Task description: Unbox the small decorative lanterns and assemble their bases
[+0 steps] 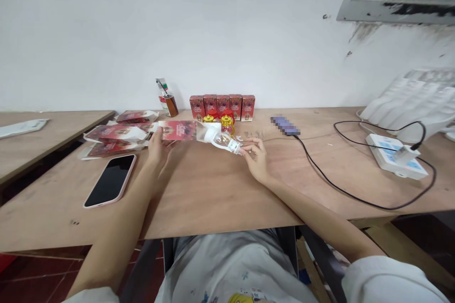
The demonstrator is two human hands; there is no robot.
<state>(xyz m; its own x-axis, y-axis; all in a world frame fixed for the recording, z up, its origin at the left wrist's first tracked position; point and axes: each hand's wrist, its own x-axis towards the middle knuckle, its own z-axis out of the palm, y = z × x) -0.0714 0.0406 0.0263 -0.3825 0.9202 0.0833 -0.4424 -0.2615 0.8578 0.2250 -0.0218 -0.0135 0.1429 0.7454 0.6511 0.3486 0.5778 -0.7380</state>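
My left hand (pixel 156 147) is closed around the near-left end of a red printed box (pixel 179 130), which lies level just above the table. At the box's right end is a white and clear lantern-shaped ornament (pixel 223 139) with a curved white handle. The fingers of my right hand (pixel 256 155) pinch its far right end. Its white left end meets the box's pale open end; how far it sits inside, I cannot tell. Just behind stand two red and gold ornaments (pixel 227 122) (pixel 210 118).
Several upright red boxes (pixel 223 106) line the wall. Flattened red packages (pixel 115 135) lie left, near a phone (pixel 111 181) and a bottle (pixel 168 104). To the right are a cabled purple device (pixel 285 125), a power strip (pixel 394 155) and stacked white items (pixel 408 102).
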